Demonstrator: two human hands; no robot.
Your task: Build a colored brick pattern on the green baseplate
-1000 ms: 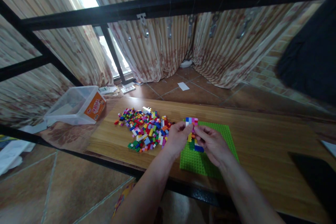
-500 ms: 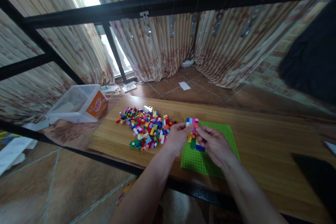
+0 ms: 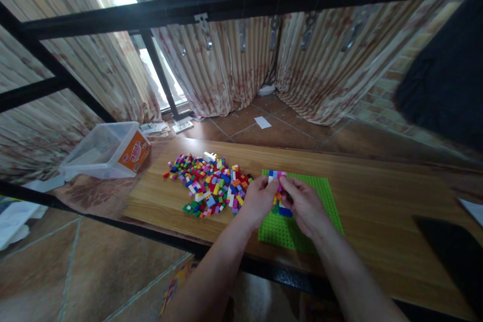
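Over the far left part of a green studded baseplate (image 3: 327, 196), my two hands meet at a cluster of small coloured building bricks (image 3: 286, 212). My left hand (image 3: 260, 197) is closed, with thumb and fingertips pinched on bricks at the cluster's left side. From the right, my right hand (image 3: 305, 205) also pinches there, its thumb and index finger near a pink brick. The fingers hide most of the cluster; white, blue, pink, orange and green parts show around them. Whether the pinched bricks are loose or attached cannot be made out.
A wide heap of loose bricks (image 3: 213, 186) lies left of the baseplate on the wooden table (image 3: 377, 201). Beyond its left end stands a clear plastic box (image 3: 101, 153) with an orange label. A black flat object (image 3: 449, 246) lies at right. A black metal bar (image 3: 234, 2) crosses above.
My right hand has shifted slightly left and up, its thumb and finger now farther along the cluster's top. The hands cover more of the bricks. The whole view has shifted slightly.
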